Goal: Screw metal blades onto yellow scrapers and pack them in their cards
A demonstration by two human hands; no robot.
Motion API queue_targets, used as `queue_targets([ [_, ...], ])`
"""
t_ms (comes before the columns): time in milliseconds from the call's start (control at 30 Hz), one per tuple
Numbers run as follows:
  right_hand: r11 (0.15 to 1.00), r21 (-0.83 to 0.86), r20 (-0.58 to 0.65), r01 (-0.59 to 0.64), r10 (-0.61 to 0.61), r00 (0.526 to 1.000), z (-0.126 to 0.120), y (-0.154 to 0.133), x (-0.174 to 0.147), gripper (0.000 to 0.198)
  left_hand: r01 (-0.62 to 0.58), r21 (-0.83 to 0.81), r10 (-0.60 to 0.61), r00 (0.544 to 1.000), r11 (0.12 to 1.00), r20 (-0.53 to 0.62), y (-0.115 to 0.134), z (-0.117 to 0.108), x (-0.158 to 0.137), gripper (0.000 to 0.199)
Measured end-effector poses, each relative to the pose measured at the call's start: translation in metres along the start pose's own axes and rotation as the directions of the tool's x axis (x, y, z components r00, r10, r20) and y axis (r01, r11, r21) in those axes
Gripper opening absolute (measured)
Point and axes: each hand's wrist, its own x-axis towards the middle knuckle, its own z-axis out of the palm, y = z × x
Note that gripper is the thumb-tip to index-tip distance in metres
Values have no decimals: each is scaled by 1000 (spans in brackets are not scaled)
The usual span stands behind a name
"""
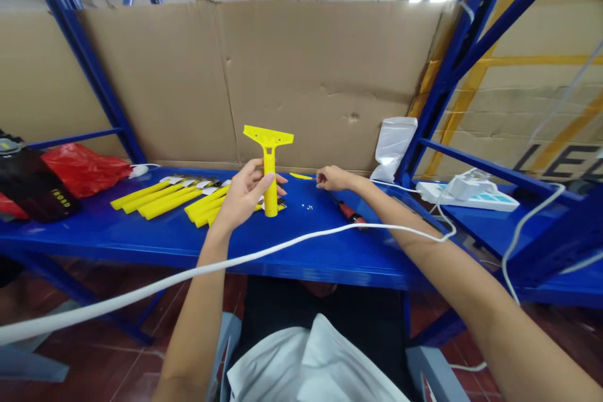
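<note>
My left hand (242, 193) is wrapped round the handle of a yellow scraper (270, 166), held upright with its wide, holed head at the top. Over the back of the table my right hand (332, 178) is closed, fingertips bent down; what they hold, if anything, is hidden. Just left of those fingers lies a thin yellow strip (300, 176). A red and black screwdriver (351, 213) rests below my right hand. Between the hands a few tiny pale bits, perhaps screws (308, 207), are scattered on the blue table (301, 245).
Several yellow scrapers (164, 198) lie in rows at the left. Beyond them are a red plastic bag (87, 169) and a dark bottle (35, 182). A white cable (264, 252) crosses in front. At right stand a white pouch (394, 147) and a power strip (471, 196).
</note>
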Motion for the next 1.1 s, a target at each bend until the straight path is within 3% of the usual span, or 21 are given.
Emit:
queue_targets([
  [133,996,-35,12,-76,76,997,8,5,31,40,-27,-13,27,999,1000,-30,-3,-7,1,52],
  [300,991,-4,41,-132,132,990,13,8,67,41,-34,12,34,999,999,-10,-4,-3,0,52],
  [433,992,32,58,-121,119,991,20,7,77,39,-42,32,42,999,999,-17,-6,-1,0,50],
  [633,996,89,48,15,-19,999,25,4,58,40,-34,24,34,999,999,-11,-7,0,-1,52],
  [767,980,147,23,137,-142,990,28,-1,36,24,-29,37,29,1000,999,6,-6,1,-1,53],
  [900,947,210,-14,242,-244,970,28,-5,14,35,-22,45,20,999,999,38,-7,3,-2,54],
  [1100,944,232,-101,236,-218,971,31,0,-4,33,-20,43,17,997,999,75,-7,6,-3,53],
])
